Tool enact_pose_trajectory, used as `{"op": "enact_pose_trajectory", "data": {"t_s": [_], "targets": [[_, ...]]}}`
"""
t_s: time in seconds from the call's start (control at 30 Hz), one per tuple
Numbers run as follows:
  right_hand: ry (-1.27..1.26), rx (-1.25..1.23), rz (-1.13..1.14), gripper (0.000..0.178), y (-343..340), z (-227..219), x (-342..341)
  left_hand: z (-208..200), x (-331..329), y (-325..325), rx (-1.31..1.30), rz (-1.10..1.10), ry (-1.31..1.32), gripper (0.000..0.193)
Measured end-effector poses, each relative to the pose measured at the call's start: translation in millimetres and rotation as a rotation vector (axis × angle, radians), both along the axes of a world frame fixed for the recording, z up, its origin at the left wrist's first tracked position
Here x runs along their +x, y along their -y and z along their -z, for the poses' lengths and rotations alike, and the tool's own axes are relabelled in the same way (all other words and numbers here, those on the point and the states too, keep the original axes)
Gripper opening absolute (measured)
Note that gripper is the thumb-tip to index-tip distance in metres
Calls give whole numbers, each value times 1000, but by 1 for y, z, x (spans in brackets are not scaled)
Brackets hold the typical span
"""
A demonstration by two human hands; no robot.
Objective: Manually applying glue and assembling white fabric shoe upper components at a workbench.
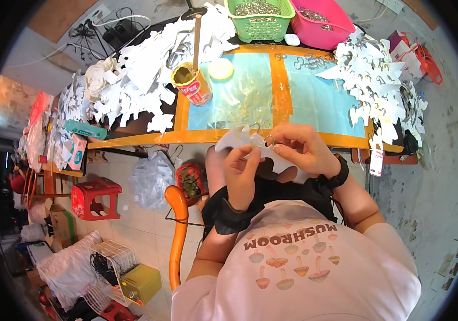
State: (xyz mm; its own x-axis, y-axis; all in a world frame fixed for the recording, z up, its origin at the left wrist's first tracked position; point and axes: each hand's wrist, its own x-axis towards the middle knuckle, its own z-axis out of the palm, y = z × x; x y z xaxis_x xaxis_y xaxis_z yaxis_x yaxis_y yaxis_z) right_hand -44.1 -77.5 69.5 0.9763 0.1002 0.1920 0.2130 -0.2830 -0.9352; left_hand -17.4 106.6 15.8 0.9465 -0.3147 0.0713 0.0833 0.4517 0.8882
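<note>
At the table's front edge, my left hand (241, 175) is closed, thumb and fingertips pinching a white cut-out piece (232, 140) with a curvy outline. Close beside it, my right hand (303, 148) pinches a small metal ring (269, 140) between thumb and forefinger. The ring lies against or very near the white piece; whether it passes through cannot be told. Another thin metal loop (256, 127) shows just above the fingers. More white material (285, 167) shows below my hands, over the dark cloth on my lap.
An open can (191, 85) with a stick in it stands on the blue-covered table (250, 69), beside a pale round lid (220, 69). Green (261, 27) and pink (322, 29) baskets hold metal rings. White cut-outs heap left (143, 64) and right (368, 80). A red stool (96, 198) stands left.
</note>
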Motion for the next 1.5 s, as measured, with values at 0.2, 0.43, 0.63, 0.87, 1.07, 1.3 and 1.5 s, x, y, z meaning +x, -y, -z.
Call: {"op": "enact_pose_trajectory", "data": {"t_s": [0.2,0.43,0.63,0.87,1.07,1.3,1.5], "targets": [[134,-41,217,21,2,4,18,-3,4,-1,108,-31,-3,11],[-298,251,-35,23,-3,-28,30,-12,6,-6,100,43,101,10],[-141,195,47,24,-11,-40,21,-28,17,-4,-75,61,163,12],[-354,620,-96,22,-7,-34,22,-53,20,-5,115,177,131,14],[-274,502,-34,21,-10,-28,25,-37,18,2,26,74,147,14],[3,372,201,25,-15,-28,24,-36,18,8,-46,-79,149,19],[-115,131,-19,15,-14,-21,24,-36,17,12,-28,-121,182,16]]}}
